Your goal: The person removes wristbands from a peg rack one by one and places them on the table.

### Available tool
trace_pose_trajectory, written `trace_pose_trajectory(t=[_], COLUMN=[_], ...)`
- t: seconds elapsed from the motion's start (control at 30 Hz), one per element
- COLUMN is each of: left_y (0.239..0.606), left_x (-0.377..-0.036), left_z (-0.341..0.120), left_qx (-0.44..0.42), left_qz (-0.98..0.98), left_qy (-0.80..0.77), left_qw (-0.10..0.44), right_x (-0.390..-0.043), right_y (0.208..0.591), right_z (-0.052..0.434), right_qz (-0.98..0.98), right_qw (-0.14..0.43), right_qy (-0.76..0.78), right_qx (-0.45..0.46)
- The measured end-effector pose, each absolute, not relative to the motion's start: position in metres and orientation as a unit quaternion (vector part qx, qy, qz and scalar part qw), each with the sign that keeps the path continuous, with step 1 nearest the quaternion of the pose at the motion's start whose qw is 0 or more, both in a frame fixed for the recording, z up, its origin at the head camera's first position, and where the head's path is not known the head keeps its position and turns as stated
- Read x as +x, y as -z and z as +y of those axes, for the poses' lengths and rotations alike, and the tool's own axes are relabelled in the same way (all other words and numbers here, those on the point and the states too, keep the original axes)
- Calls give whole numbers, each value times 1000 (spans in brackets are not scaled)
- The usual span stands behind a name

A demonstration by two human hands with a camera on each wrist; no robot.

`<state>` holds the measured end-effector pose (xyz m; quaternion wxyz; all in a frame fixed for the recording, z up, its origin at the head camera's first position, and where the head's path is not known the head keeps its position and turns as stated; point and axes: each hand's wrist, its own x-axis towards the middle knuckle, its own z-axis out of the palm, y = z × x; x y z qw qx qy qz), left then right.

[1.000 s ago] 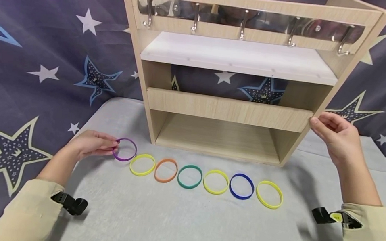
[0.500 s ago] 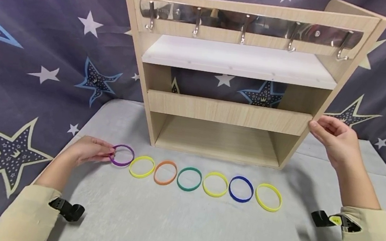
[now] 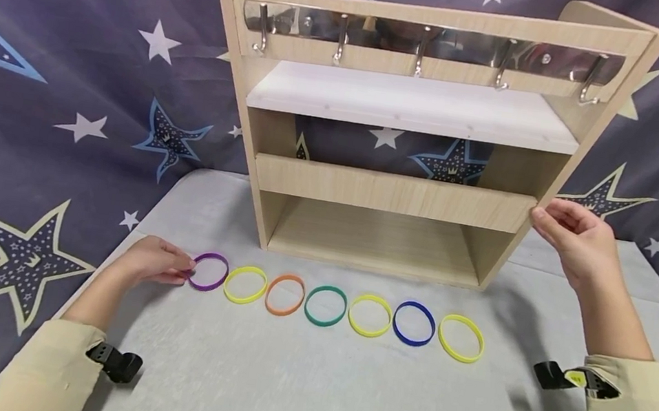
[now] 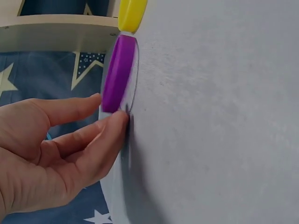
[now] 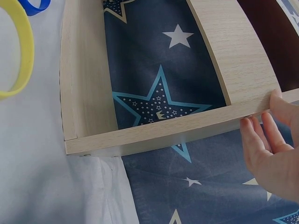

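Observation:
A purple ring (image 3: 212, 255) lies flat on the grey table (image 3: 310, 397), at the left end of a row of several coloured rings. My left hand (image 3: 188, 271) pinches its near edge between thumb and fingertip. The left wrist view shows the left hand (image 4: 108, 111) at the purple ring (image 4: 119, 70), with a yellow ring (image 4: 132, 14) just beyond. My right hand (image 3: 543, 216) holds the front edge of the right side panel of a wooden shelf unit (image 3: 390, 193). In the right wrist view the right hand (image 5: 264, 114) grips that panel (image 5: 163, 130).
The shelf unit stands at the back of the table with a metal rail of several hooks (image 3: 432, 42) on top and a white shelf board (image 3: 412, 102). Star-patterned fabric (image 3: 73, 61) hangs behind. A yellow ring (image 5: 25, 51) lies near the shelf's right foot.
My left hand has lowered the purple ring from a tilted, lifted hold to flat on the table beside the yellow ring. The right hand has stayed on the shelf's side panel.

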<state>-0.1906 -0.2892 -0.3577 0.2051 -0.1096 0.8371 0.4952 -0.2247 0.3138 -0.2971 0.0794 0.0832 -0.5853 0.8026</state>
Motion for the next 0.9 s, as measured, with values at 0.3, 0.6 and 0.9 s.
trace_pose_trajectory(t=[0.3, 0.6, 0.9], left_y=[347, 312, 268], left_x=[-186, -188, -191], left_z=[-286, -277, -263], left_qx=[-113, -52, -42], left_qz=[891, 969, 966], left_qy=[-407, -239, -232], left_qw=[168, 36, -103], right_x=[-227, -225, -212], right_y=[296, 295, 288], right_z=[314, 316, 323], right_qz=[-580, -588, -744], right_qw=[78, 73, 112], right_qy=[-806, -802, -656], right_qx=[89, 76, 56])
